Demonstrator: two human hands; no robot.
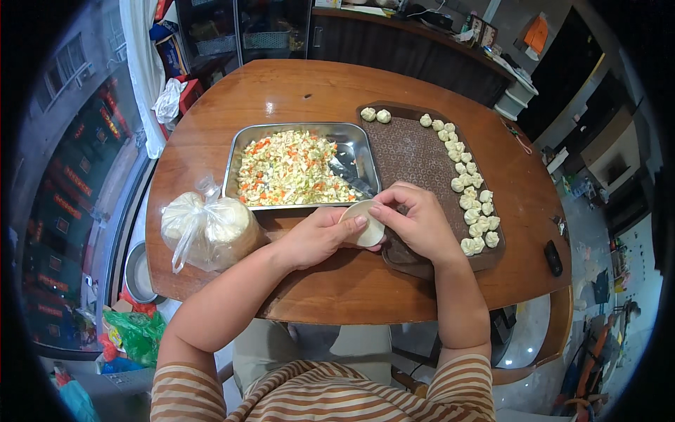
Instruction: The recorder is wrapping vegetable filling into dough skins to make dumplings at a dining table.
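Between my two hands is a round, pale dough wrapper [365, 219], held up over the near side of the table. My left hand [325, 238] supports it from the left, thumb lying on its face. At its upper right edge, the thumb and fingers of my right hand [420, 219] pinch the rim. Just beyond, a rectangular metal tray [302, 129] holds chopped filling [285, 165] of pale, green and orange bits. A utensil with a dark handle [360, 185] leans in the tray's right end. Part of the wrapper is hidden by my fingers.
Right of the filling stands a brown patterned tray [411, 151] with several pleated dumplings [467, 200] along its right side and far edge. A knotted plastic bag of dough [211, 228] sits at the left. Near the table's right edge lies a small black object [553, 259].
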